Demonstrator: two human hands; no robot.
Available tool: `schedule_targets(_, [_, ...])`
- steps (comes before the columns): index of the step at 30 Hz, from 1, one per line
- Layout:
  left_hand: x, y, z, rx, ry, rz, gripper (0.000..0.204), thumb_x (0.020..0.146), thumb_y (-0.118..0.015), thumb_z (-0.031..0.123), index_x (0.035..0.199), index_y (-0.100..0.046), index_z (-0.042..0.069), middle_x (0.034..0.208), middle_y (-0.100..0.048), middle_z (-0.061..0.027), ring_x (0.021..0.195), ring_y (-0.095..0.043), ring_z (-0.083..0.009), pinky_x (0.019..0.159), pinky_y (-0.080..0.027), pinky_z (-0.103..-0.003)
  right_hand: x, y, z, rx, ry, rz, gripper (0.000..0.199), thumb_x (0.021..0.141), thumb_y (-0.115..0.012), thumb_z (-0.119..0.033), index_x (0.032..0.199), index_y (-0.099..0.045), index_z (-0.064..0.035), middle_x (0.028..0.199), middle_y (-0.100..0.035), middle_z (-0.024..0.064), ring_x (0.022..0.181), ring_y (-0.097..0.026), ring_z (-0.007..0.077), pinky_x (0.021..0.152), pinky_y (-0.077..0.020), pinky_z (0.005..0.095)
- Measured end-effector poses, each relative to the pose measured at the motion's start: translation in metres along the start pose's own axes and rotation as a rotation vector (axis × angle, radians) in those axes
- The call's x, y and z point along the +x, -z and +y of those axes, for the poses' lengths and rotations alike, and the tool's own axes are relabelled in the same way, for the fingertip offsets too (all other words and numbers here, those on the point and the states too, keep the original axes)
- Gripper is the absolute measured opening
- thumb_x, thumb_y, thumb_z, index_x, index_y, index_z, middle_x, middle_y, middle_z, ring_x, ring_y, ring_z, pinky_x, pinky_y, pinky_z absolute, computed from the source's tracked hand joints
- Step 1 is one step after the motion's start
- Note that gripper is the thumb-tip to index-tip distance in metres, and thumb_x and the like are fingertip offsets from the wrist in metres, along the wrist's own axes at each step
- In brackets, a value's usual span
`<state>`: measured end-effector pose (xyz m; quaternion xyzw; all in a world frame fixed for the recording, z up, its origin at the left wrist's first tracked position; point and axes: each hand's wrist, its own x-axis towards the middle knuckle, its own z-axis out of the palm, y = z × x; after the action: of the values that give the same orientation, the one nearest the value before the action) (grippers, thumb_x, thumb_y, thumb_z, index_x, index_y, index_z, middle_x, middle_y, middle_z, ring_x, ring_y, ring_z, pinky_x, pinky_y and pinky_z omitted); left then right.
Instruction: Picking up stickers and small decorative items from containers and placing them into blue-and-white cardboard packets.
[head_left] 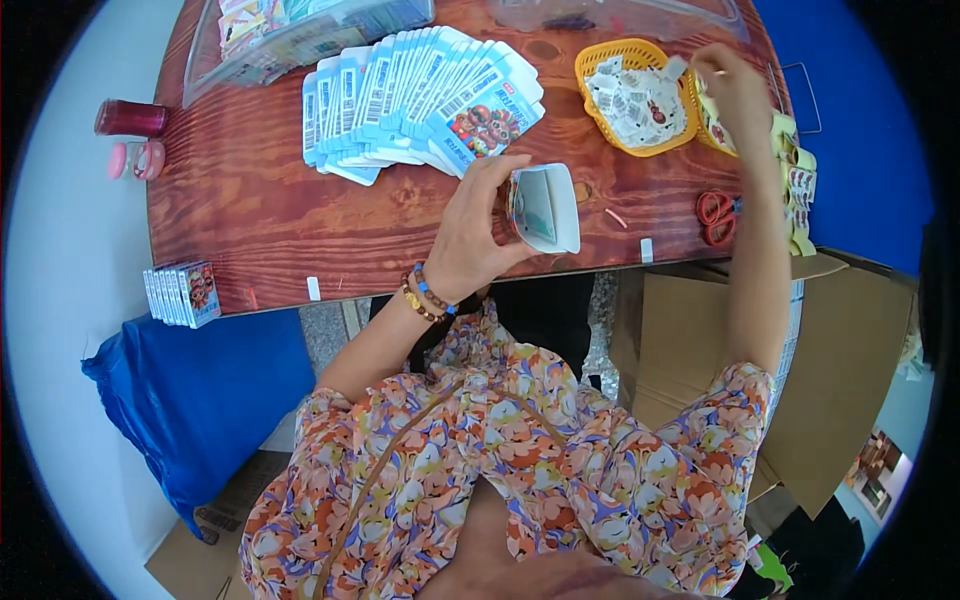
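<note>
My left hand [478,222] is wrapped round a small open carton [546,208] near the table's front edge. The carton's open end shows a pale flat piece standing inside. At the far right, my right hand [735,88] hangs over the edge of a second yellow basket [718,136], its fingers curled together; whatever they hold, if anything, I cannot make out. Beside it, a yellow basket [588,100] holds several small white packets [635,100]. Flattened blue-and-white cartons [410,100] lie fanned out beyond my left hand.
Red-handled scissors [716,217] lie at the right, beside a strip of yellow stickers [800,190]. Filled cartons [182,294] stand in a row at the front left corner. A clear bin [375,22] sits at the back; a red jar [133,118] stands at the left edge.
</note>
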<state>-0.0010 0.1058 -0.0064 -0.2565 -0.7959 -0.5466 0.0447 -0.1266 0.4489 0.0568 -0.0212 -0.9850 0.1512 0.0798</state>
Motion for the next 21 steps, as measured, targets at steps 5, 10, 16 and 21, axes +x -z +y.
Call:
schedule_targets(5, [0.002,-0.007,0.0,-0.093,0.04,-0.021,0.083,0.066,-0.09,0.02,0.136,-0.047,0.004,0.122,-0.056,-0.0142,0.111,-0.057,-0.0319,0.095,-0.049,-0.039,0.004,0.001,0.087,-0.217,-0.198,-0.054,0.022,0.089,-0.07,-0.022,0.099,-0.068,-0.0022,0.073,-0.065,0.0057,0.063,-0.057,0.014,0.059,-0.0454,0.0324])
schedule_targets(10, [-0.003,-0.012,0.004,-0.176,0.099,0.044,0.085,0.066,-0.091,0.02,0.136,-0.046,0.005,0.124,-0.053,-0.0121,0.112,-0.057,-0.029,0.097,-0.049,-0.038,0.006,-0.018,0.102,0.099,-0.108,-0.239,0.016,0.087,-0.068,-0.016,0.081,-0.059,-0.0045,0.063,-0.056,0.0005,0.054,-0.051,0.0095,0.048,-0.0379,0.029])
schedule_targets(16, [0.002,-0.032,0.003,-0.3,0.025,0.153,0.086,0.068,-0.09,0.021,0.137,-0.041,0.005,0.127,-0.049,-0.0138,0.12,-0.052,-0.0295,0.103,-0.044,-0.039,0.013,-0.023,0.121,0.211,-0.216,-0.341,0.013,0.091,-0.065,-0.017,0.085,-0.059,-0.0066,0.066,-0.057,-0.0011,0.055,-0.05,0.007,0.047,-0.0365,0.0239])
schedule_targets(21, [0.001,-0.031,-0.002,-0.273,0.02,0.208,0.087,0.067,-0.089,0.018,0.137,-0.039,0.005,0.126,-0.049,-0.0142,0.119,-0.052,-0.0315,0.101,-0.044,-0.039,0.007,-0.014,0.1,0.417,-0.314,-0.306,0.017,0.092,-0.066,-0.017,0.103,-0.064,-0.005,0.07,-0.06,-0.0031,0.056,-0.053,0.0064,0.048,-0.0379,0.0219])
